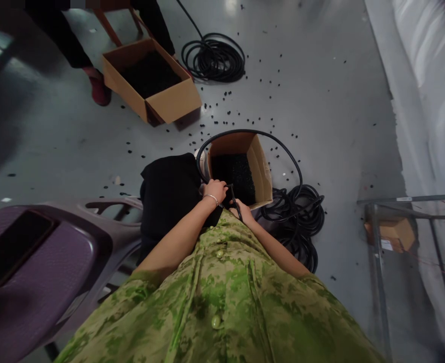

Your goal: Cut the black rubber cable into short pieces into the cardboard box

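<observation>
Left hand (215, 190) curls around the black cable (241, 131) while the right hand (245, 214) pinches a slim black piece (236, 202).

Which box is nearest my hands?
The front box beside your left hand and right hand; the upper box by the red shoe and the rightmost box are farther away.

A smooth grey floor (320, 121) carries everything. Small black pieces (225, 94) lie scattered over it, thickest around the upper middle of the frame. An open cardboard box (126, 98) stands at upper left, beside a coil of black cable (207, 56). A smaller box (260, 171) stands near the centre, with tangled cable loops (307, 224) just to its lower right.
</observation>
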{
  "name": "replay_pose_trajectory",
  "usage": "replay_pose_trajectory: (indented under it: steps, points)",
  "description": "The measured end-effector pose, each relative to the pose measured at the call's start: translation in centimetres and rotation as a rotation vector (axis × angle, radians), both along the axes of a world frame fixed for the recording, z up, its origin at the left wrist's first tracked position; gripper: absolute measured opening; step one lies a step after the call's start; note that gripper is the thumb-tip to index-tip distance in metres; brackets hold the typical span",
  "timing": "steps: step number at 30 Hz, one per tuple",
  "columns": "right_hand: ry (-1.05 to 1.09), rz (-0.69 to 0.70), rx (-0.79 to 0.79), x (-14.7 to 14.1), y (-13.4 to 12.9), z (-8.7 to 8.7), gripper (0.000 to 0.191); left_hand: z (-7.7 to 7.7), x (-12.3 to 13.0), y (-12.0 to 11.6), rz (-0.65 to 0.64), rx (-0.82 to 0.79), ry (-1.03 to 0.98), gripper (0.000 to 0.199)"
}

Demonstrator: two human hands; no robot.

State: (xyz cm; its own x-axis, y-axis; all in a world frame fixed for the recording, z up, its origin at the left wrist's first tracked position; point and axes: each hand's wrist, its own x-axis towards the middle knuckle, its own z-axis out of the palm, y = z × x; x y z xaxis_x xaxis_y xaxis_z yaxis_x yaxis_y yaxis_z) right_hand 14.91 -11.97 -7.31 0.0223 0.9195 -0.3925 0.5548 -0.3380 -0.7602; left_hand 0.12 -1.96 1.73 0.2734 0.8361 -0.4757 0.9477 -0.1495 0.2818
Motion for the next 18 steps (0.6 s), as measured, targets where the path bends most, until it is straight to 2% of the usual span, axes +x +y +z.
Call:
replay_pose_trajectory:
  steps: [9, 18]
  points:
    - [-0.048, 0.027, 0.022, 0.05, 0.06, 0.42, 0.027, -0.39, 0.01, 0.24, -0.037, -0.013, -0.005, 0.034]
    - [-0.117, 0.041, 0.045, -0.51, 0.16, -0.04, 0.023, -0.89, -0.29, 0.48, -0.016, 0.002, 0.015, 0.035]
